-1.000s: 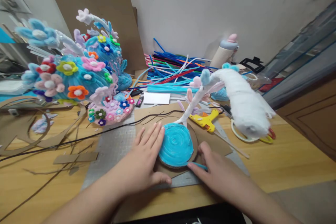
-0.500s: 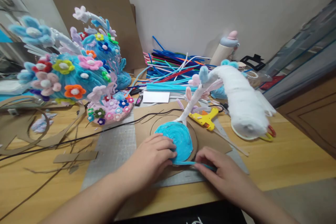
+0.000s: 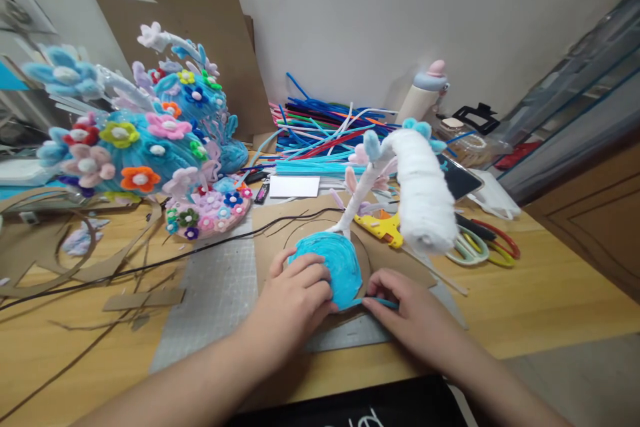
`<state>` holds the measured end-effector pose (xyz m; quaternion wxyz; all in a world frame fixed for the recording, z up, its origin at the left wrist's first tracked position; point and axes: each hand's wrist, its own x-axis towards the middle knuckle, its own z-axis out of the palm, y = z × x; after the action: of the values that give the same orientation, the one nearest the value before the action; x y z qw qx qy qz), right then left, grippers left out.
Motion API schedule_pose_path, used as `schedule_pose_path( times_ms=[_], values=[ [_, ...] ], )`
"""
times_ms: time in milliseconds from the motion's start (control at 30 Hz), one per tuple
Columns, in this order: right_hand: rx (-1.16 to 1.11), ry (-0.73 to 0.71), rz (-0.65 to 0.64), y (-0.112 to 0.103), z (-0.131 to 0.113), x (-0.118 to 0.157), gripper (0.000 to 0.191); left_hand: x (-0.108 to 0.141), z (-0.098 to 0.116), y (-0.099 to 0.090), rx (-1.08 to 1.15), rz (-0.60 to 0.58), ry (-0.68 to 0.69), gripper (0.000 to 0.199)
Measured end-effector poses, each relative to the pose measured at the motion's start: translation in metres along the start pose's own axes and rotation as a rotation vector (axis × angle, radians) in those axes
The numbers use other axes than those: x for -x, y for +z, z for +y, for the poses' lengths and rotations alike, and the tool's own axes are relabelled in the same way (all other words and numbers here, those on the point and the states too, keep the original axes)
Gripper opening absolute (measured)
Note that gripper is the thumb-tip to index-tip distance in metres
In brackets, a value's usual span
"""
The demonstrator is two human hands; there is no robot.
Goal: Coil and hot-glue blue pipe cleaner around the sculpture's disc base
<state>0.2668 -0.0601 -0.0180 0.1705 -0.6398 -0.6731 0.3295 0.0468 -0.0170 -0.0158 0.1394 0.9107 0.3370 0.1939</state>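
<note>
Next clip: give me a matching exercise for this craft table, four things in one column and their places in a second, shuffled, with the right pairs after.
Things:
1. round blue pipe-cleaner spiral disc
2. yellow plastic glue gun
3. small white paper card
4. scissors with green and red loop handles

Places:
A. flat in front of the heap of loose coloured pipe cleaners
B. on the wooden tabletop, right of the white fuzzy roll
C. under the fingers of the left hand, with the right hand pinching a blue strand at its edge
D. just behind the disc, beside the white stem

Pairs: 1-C, 2-D, 3-A, 4-B
</note>
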Motion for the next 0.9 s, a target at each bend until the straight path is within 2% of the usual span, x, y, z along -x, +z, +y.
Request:
schedule_pose_path(
  times_ms=[67, 200, 267, 400, 533, 633, 733, 900],
  values=[
    [-0.007, 0.021, 0.004, -0.002, 0.002, -0.004, 0.006, -0.002, 0.001, -0.002, -0.003, -0.028, 0.0, 0.012],
    [-0.007, 0.03, 0.043, -0.008, 0.008, -0.013, 0.038, -0.001, -0.001, -0.003, -0.001, -0.054, -0.016, 0.01],
    [0.0, 0.018, 0.035, -0.012, 0.01, -0.016, 0.048, 0.002, -0.003, -0.001, 0.005, -0.05, -0.018, 0.018],
    [0.048, -0.014, -0.034, -0.016, 0.008, -0.017, 0.043, 0.007, -0.011, -0.001, 0.006, -0.063, -0.005, 0.029],
    [0.139, 0.045, -0.038, -0.006, -0.001, -0.011, 0.059, 0.003, -0.025, -0.016, -0.023, -0.156, 0.051, 0.025],
    [0.246, 0.099, -0.046, 0.006, -0.015, -0.007, 0.057, -0.001, -0.035, -0.033, -0.077, -0.211, 0.097, 0.024],
    [0.336, 0.121, -0.027, 0.014, -0.027, -0.005, 0.048, -0.007, -0.037, -0.044, -0.067, -0.231, 0.078, 0.023],
    [0.384, 0.141, -0.047, 0.013, -0.036, -0.005, 0.043, -0.019, -0.022, -0.04, -0.064, -0.211, 0.04, 0.025]
  ],
)
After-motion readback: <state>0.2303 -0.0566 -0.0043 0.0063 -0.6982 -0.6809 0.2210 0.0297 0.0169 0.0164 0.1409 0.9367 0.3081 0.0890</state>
